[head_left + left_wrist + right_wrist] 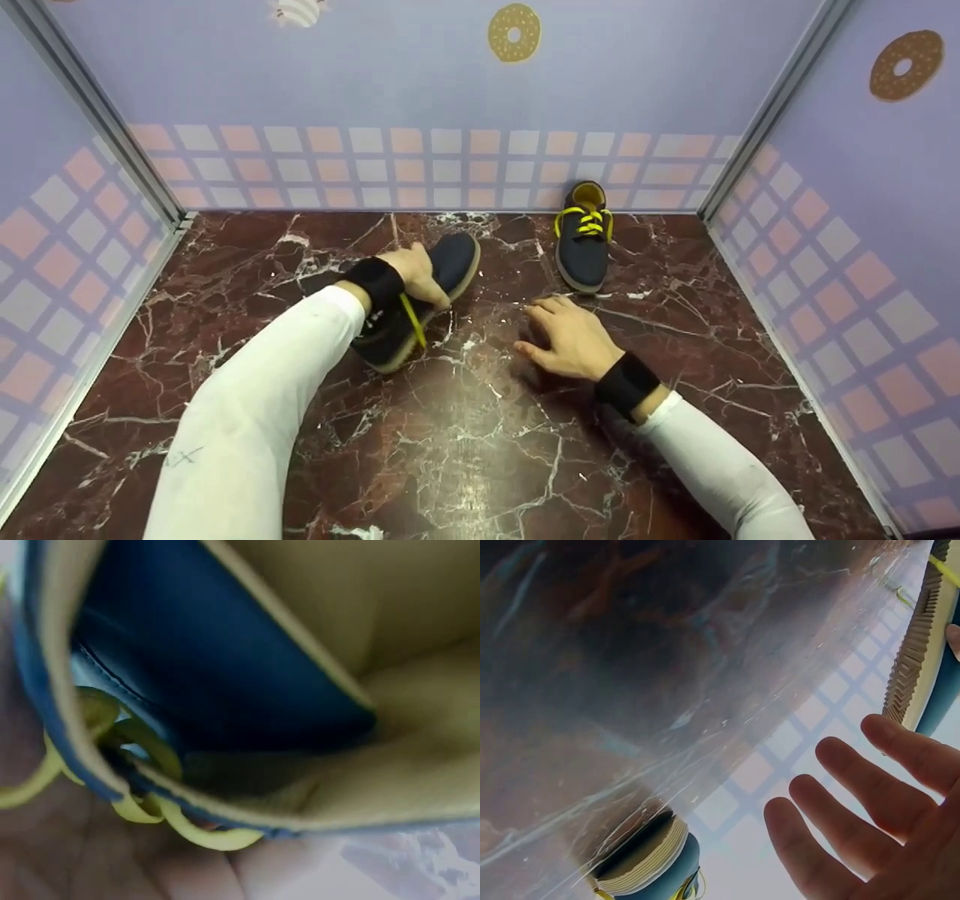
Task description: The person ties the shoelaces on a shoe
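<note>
Gripping one shoe (454,257) round its middle, left of centre in the head view, the left hand (417,274) had a likely sound hold on something seemingly light, soft-sided and stiff-soled, while the right hand (571,339), loosely spread and empty, was right of centre

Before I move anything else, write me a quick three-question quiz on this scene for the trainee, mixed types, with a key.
1. Multiple choice. The left grip holds:
a) nothing
b) a dark shoe
c) a cup
2. True or false: the right grip holds nothing.
3. Open question: at the other shoe, near the back wall, does the toe point toward the person or toward that wall?

Key: 1. b, with the hand around the shoe. 2. True; its fingers are spread, with no object in them. 3. Toward the person.
</note>
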Motion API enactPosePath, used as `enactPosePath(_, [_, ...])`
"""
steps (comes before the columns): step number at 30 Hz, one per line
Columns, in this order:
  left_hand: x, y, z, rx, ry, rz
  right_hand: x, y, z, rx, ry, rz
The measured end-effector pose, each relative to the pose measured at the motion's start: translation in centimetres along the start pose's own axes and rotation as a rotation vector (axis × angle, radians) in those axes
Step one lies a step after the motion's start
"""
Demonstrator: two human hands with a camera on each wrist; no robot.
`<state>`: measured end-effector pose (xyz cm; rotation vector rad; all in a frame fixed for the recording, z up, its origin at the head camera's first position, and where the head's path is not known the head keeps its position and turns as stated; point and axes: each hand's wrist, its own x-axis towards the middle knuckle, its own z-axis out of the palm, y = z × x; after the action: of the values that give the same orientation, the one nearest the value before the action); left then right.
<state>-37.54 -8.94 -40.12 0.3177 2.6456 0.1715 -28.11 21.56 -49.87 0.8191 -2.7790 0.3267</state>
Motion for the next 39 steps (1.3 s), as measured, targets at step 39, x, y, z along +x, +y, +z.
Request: enactPosePath(39, [-3.5,6.8,5.6,-0.185,-0.361,0.076,-1.0,-1.0,0.7,0.065,-0.053,-0.041])
